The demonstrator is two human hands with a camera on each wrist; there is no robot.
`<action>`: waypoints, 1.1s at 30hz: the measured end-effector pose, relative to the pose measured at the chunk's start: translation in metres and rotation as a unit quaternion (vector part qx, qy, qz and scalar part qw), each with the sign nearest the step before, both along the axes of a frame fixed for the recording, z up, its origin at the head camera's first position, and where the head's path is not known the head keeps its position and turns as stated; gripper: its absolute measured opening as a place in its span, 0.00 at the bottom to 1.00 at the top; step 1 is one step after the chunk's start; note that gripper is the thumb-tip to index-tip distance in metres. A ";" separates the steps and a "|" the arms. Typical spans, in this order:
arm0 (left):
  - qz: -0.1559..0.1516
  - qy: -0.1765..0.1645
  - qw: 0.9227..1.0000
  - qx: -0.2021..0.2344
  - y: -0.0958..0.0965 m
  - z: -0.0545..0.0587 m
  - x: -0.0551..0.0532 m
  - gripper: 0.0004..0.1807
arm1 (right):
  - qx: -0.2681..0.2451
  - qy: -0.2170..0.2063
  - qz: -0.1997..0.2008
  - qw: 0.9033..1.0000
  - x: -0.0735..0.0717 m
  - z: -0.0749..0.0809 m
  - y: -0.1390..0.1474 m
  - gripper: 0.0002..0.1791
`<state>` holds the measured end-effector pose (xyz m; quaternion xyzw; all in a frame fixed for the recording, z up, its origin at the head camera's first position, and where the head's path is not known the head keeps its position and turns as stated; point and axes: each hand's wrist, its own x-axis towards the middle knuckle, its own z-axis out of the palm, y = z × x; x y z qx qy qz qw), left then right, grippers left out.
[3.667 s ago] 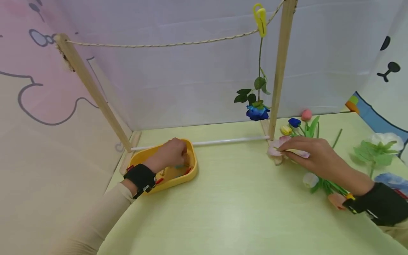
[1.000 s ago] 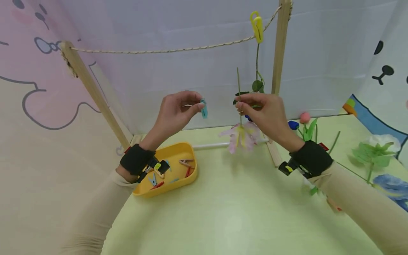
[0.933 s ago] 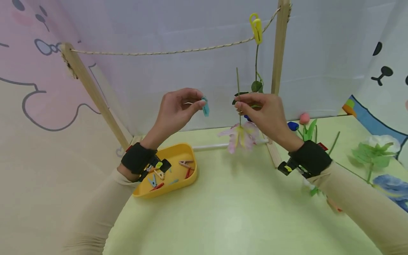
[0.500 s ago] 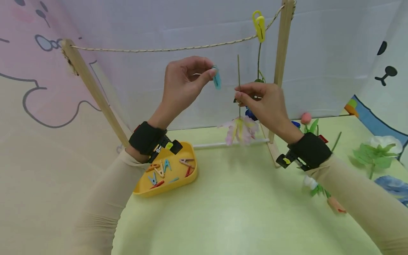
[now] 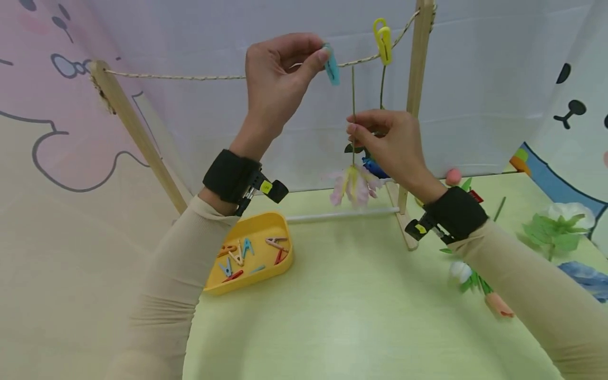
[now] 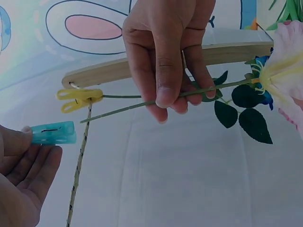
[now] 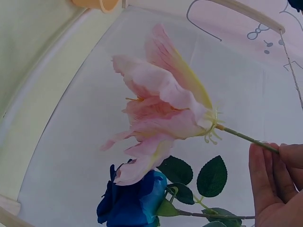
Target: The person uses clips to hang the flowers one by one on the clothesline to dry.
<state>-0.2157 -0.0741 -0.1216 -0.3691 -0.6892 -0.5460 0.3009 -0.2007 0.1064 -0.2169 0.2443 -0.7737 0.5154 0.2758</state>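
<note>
My left hand (image 5: 280, 74) pinches a light-blue clothespin (image 5: 332, 64) between thumb and fingers, right at the rope (image 5: 204, 78) in the head view. To its right, my right hand (image 5: 391, 142) pinches the thin green stem of a pink lily (image 7: 161, 104), which hangs bloom down. The stem's upper end comes up to just below the rope. Behind the right hand, a blue rose (image 7: 132, 194) hangs from the rope by a yellow clip (image 5: 382, 42); in the head view the hand hides part of its stem and leaves.
A yellow tray (image 5: 285, 264) with several clothespins stands at left. Wooden posts (image 5: 138, 134) hold the rope above a white rod (image 5: 342, 215). At right on the table lie a white tulip (image 5: 459, 272), a peach tulip (image 5: 499, 305), a white flower (image 5: 572, 214) and a blue flower (image 5: 584, 278).
My left hand took a light-blue clothespin from the tray and rose with it to the rope. My right hand picked up the lily from the table, brought it left and lifted it under the rope.
</note>
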 end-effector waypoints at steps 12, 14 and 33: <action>0.011 -0.080 0.996 0.048 0.016 0.010 -0.013 0.08 | -0.015 -0.001 -0.006 1.000 -0.033 -0.013 0.008 0.10; 0.015 -0.087 0.995 0.043 0.018 0.010 -0.015 0.09 | -0.020 -0.006 -0.003 1.000 -0.036 -0.013 0.008 0.11; 0.026 -0.129 0.991 0.033 0.028 0.011 -0.019 0.10 | -0.023 -0.031 -0.014 0.999 -0.013 0.009 0.000 0.12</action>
